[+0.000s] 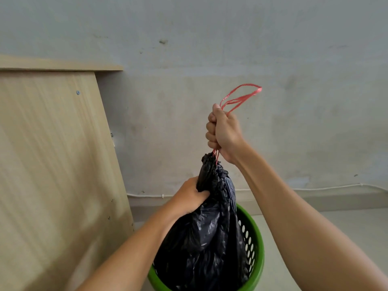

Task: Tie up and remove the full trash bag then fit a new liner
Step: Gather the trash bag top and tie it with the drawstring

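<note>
Pale grey plaster wall [294, 49], scuffed and stained, is filling the background; a thin white cable [315, 188] is running along its base. Light wooden laminate furniture panel [52, 154] is standing at 9 o'clock, studded with small screws.

Black crinkled plastic trash bag [210, 238], full, is sitting in the frame's lower centre, around 6 o'clock, its lower part inside a round green perforated plastic bin [255, 244]. Bag neck is gathered to a tight bunch and is pointing up toward 12 o'clock.

Right hand [223, 133] is positioned just above the neck, closed in a fist around a thin red plastic drawstring [241, 97]. Two strands are running taut from under the fist into the bag's puckered mouth; the loose loops are sticking out above the fist toward 1 o'clock.

Left hand [192, 195] is positioned at 7 o'clock of the neck, fingers curled and clutching a fold of the black plastic just under the gathered top. Both bare forearms are reaching in from the bottom edge.

Pale floor [346, 223] is showing at 4 o'clock, beside the bin.
</note>
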